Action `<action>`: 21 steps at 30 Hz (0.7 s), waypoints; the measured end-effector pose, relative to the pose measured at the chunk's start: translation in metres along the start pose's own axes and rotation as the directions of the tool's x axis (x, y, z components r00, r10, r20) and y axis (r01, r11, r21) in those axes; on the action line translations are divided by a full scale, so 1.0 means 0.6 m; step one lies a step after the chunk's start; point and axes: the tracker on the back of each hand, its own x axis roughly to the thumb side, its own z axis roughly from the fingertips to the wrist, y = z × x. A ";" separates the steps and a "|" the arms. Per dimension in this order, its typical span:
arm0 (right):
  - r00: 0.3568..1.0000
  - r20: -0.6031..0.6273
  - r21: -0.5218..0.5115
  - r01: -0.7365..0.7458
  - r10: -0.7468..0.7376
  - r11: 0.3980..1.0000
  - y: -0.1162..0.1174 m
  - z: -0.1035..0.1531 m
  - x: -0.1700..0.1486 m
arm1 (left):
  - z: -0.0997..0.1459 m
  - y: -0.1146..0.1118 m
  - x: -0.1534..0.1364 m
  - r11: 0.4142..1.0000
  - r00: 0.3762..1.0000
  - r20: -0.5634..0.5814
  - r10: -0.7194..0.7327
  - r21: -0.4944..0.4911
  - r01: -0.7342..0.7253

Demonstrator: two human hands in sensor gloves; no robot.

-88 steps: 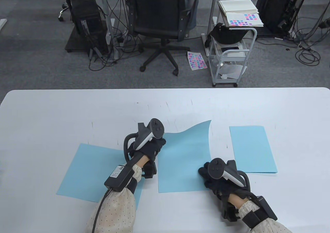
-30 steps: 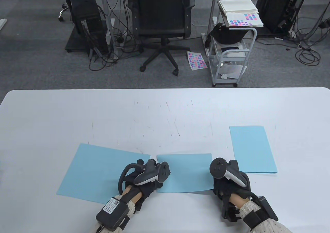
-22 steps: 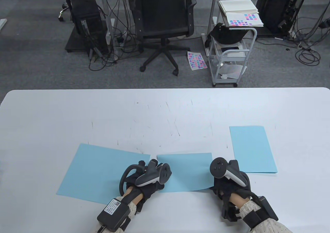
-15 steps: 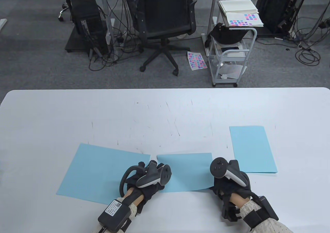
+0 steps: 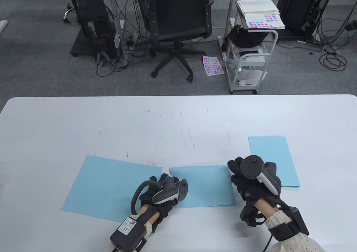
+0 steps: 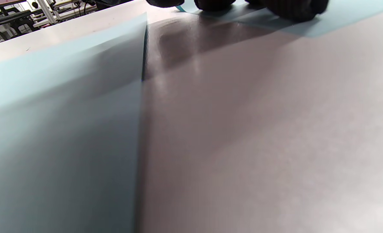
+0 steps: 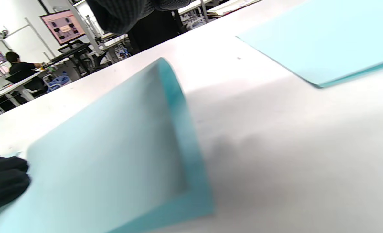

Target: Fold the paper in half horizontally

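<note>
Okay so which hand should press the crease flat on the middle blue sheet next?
Probably the right hand: it hovers free at the folded sheet's right end, where the fold bulges uncreased. The left hand rests on its left end, anchoring it.

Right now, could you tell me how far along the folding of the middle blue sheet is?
Done: the middle sheet is doubled over. In hand: the left hand rests on its near left corner and the right hand is at its right edge. Left: the fold is still a rounded loop in the right wrist view, so it needs creasing flat.
</note>
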 end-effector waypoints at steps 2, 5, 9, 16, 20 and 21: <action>0.999 0.035 0.006 -0.031 0.031 1.000 0.009 -0.003 0.023 | 0.000 0.000 0.001 1.000 1.000 -0.005 0.004 0.001 -0.004; 0.990 0.125 0.056 -0.074 0.067 0.996 0.044 -0.012 0.062 | 0.002 -0.003 -0.001 0.999 0.999 -0.013 0.033 -0.011 -0.033; 0.977 0.207 0.165 -0.091 0.056 0.982 0.101 -0.022 0.097 | 0.000 -0.008 -0.007 0.997 0.997 -0.001 0.075 -0.017 -0.075; 0.974 0.177 0.232 -0.183 0.143 0.955 0.148 -0.046 0.105 | 0.001 -0.008 -0.008 0.998 0.998 0.023 0.061 0.004 -0.061; 0.977 0.150 0.250 -0.186 0.152 0.950 0.163 -0.057 0.105 | 0.001 -0.009 -0.009 0.998 0.998 0.023 0.058 0.006 -0.059; 0.977 0.147 0.245 -0.187 0.154 0.951 0.164 -0.057 0.106 | 0.001 -0.009 -0.009 0.998 0.998 0.022 0.060 0.006 -0.060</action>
